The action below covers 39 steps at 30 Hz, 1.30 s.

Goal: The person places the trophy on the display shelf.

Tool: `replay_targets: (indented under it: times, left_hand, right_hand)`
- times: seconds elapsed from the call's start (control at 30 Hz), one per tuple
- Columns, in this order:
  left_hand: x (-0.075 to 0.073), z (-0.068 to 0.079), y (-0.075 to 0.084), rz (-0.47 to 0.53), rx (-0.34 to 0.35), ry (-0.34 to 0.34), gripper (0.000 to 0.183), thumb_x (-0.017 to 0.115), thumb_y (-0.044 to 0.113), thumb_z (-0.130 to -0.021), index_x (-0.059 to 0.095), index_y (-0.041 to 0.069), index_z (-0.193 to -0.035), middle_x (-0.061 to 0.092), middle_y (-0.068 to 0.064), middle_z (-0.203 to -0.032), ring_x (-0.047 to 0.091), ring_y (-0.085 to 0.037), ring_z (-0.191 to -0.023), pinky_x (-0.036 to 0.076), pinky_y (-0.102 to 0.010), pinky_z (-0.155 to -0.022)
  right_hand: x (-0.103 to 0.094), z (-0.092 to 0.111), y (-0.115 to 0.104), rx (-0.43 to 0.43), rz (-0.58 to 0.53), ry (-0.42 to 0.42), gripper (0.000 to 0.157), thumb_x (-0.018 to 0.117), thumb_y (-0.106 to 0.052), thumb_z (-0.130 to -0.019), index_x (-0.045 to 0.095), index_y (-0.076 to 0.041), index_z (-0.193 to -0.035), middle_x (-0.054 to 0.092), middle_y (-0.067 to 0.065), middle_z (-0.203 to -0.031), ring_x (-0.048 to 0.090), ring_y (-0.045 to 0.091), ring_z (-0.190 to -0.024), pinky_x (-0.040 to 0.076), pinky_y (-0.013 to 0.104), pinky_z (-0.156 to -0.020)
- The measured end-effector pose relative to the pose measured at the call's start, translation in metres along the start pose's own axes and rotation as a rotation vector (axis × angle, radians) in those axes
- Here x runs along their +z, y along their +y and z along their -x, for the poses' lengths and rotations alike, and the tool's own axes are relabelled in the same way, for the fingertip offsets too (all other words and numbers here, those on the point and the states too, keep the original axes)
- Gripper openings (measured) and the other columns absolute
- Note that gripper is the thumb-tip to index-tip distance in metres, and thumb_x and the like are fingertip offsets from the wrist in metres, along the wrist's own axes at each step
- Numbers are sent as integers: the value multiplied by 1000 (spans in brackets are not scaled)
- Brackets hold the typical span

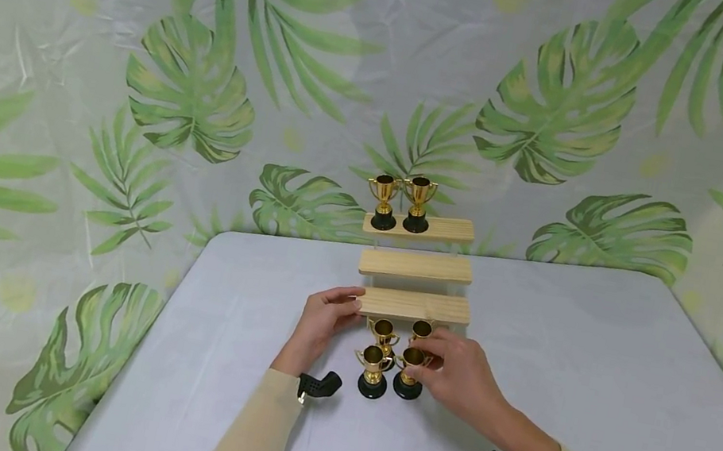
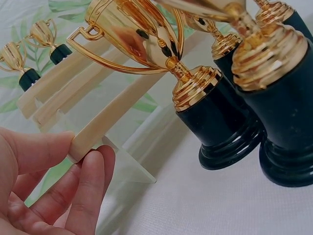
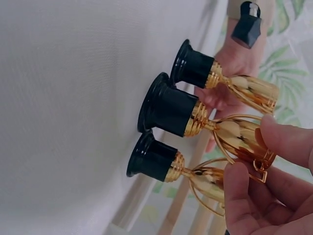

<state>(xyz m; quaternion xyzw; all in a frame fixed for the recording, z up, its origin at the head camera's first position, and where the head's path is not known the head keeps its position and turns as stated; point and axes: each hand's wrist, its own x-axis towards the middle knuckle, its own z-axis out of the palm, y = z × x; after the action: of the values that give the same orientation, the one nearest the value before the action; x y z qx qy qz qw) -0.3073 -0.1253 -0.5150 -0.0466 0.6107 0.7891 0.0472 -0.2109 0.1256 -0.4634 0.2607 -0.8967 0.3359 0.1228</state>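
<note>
My left hand (image 1: 321, 323) pinches the left end of the lowest wooden shelf (image 1: 416, 305) between thumb and fingers, as the left wrist view shows too. In the head view, my right hand (image 1: 463, 368) grips the rim and handle area of the front right trophy cup (image 1: 409, 379), golden on a black base. That trophy (image 3: 234, 134) appears upright, its base at the table surface. Beside it stands the front left trophy (image 1: 373, 377). Another trophy (image 1: 384, 332) is behind that one, and a further trophy (image 1: 421, 329) is partly hidden by my right fingers.
The three-step wooden shelf has a middle step (image 1: 416, 266) and a top step (image 1: 451, 230) on clear supports. Two small trophies (image 1: 383, 201) (image 1: 418, 203) stand at the left of the top step. Behind the white-covered table (image 1: 557, 349) hangs a leaf-patterned sheet (image 1: 330, 75).
</note>
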Motion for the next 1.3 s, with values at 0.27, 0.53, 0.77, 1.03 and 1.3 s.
replay_targets:
  times: [0.27, 0.53, 0.77, 1.03, 1.3]
  left_hand:
    - [0, 0, -1, -5, -4, -2, 29, 72, -2, -89, 73, 1, -118, 68, -15, -108, 70, -19, -89, 59, -29, -81]
    - [0, -1, -2, 1, 4, 0, 33, 73, -3, -89, 71, -2, -121, 69, -13, -104, 70, -17, -86, 59, -29, -81]
    - [0, 0, -1, 11, 7, 1, 31, 73, -2, -88, 72, -1, -120, 69, -11, -101, 70, -17, -85, 59, -30, -82]
    - [-1, 1, 0, 13, 1, 7, 30, 73, -3, -88, 73, 0, -118, 69, -11, -101, 70, -17, -85, 59, -34, -85]
    - [0, 3, 1, 13, -4, 2, 31, 73, -3, -88, 73, 1, -118, 69, -12, -102, 71, -18, -86, 58, -34, -86]
  right_hand:
    - [-6, 4, -2, -1, 14, -13, 30, 89, -18, -78, 78, -12, -105, 62, -11, -89, 54, 0, -69, 49, 21, -59]
    - [-14, 7, -4, -2, 22, -13, 29, 88, -18, -78, 78, -11, -105, 65, -9, -92, 57, -2, -70, 52, 21, -62]
    - [-26, 8, -5, -21, 40, -4, 32, 88, -17, -78, 78, -7, -107, 60, -10, -83, 56, -1, -68, 51, 21, -60]
    - [-41, 6, -4, 1, 49, 4, 29, 88, -18, -79, 79, -9, -105, 61, -12, -86, 56, -1, -68, 51, 22, -60]
    - [-57, -1, -3, -4, 52, 18, 29, 87, -17, -80, 78, -8, -105, 63, -11, -86, 58, 1, -69, 52, 23, -60]
